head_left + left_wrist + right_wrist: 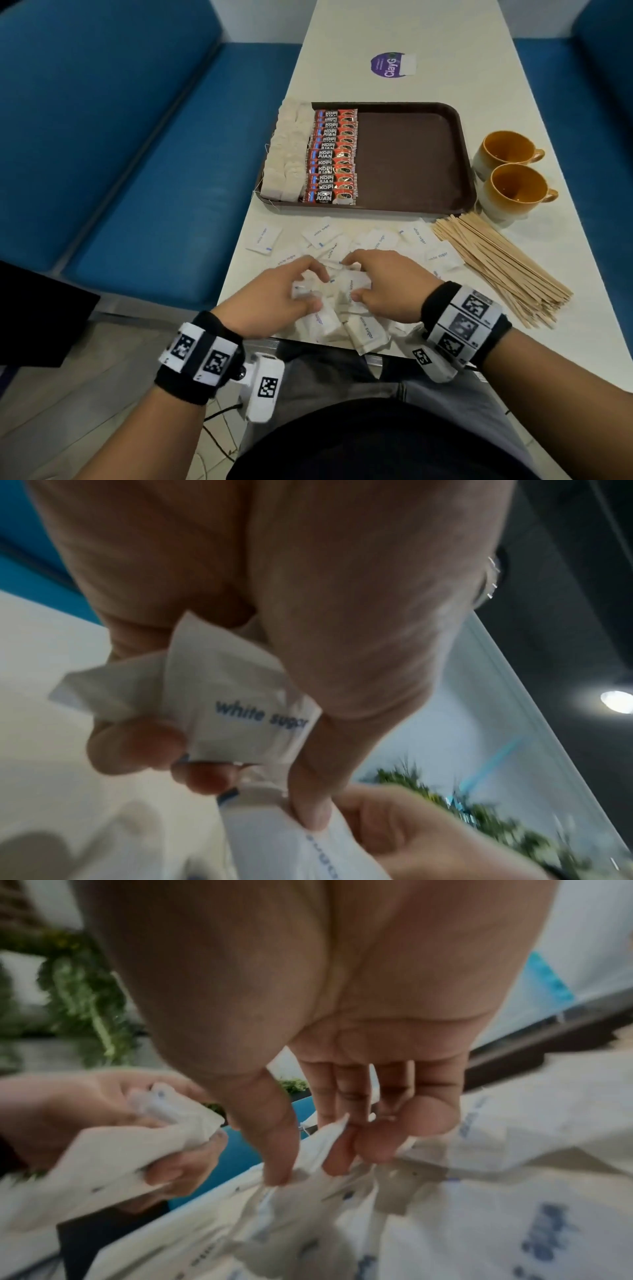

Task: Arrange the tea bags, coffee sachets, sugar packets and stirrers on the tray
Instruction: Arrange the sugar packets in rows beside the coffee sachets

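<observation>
A brown tray [411,161] holds a column of white tea bags [284,154] on its left and a column of red coffee sachets [332,157] beside them. White sugar packets [376,240] lie scattered in front of the tray. My left hand [291,294] grips a bunch of sugar packets [236,704] near the table's front edge. My right hand [373,284] pinches packets [308,1185] in the same pile, thumb against fingers. Wooden stirrers [496,263] lie in a heap on the table to the right.
Two orange-lined mugs [513,171] stand right of the tray. A purple sticker [390,65] sits on the table beyond it. Blue bench seats [137,137] run along both sides. The tray's right half is bare.
</observation>
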`<state>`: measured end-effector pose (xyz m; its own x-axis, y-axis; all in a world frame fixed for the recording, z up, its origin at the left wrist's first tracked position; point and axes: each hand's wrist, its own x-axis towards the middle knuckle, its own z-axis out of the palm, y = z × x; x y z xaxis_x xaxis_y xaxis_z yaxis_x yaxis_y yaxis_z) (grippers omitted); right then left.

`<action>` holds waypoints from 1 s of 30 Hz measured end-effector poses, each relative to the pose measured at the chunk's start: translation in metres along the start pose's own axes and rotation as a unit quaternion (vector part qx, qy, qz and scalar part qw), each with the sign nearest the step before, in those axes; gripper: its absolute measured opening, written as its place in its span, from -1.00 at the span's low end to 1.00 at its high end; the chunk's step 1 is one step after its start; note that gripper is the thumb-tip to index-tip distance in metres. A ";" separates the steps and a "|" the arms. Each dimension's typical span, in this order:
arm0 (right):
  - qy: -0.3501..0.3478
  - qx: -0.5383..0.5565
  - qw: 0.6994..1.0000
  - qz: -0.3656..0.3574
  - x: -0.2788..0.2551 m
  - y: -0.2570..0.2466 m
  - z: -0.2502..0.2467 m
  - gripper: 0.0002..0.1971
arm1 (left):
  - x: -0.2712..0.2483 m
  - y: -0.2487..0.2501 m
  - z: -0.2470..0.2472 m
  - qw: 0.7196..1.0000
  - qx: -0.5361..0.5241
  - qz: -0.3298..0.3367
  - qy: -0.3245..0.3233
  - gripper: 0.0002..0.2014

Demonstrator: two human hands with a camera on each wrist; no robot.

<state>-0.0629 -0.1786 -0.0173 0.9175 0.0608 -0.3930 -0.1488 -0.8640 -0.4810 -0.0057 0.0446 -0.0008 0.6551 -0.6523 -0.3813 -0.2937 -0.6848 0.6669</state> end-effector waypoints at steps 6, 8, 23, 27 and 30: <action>0.011 -0.109 0.994 -0.012 0.003 -0.010 0.004 -0.43 | 0.008 0.016 0.041 0.987 0.158 -0.018 0.000 -0.62; 0.015 -0.102 0.995 -0.005 0.005 -0.009 0.002 -0.46 | 0.012 0.016 0.045 0.985 0.173 -0.018 0.019 -0.60; 0.033 0.148 0.988 -0.034 -0.032 0.016 -0.034 -0.70 | 0.021 0.011 0.046 0.992 0.117 -0.003 0.036 -0.38; -0.067 0.051 0.996 -0.038 -0.035 0.009 -0.014 -0.64 | 0.025 0.009 0.048 0.991 0.131 -0.008 0.031 -0.41; -0.069 -0.057 0.996 -0.026 -0.030 0.007 0.002 -0.44 | 0.026 0.006 0.047 0.991 0.130 -0.019 0.027 -0.48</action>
<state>-0.0925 -0.1860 -0.0103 0.8624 0.1687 -0.4772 -0.0519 -0.9084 -0.4149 -0.0232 0.0084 -0.0361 0.7028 -0.6113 -0.3639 -0.4334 -0.7735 0.4624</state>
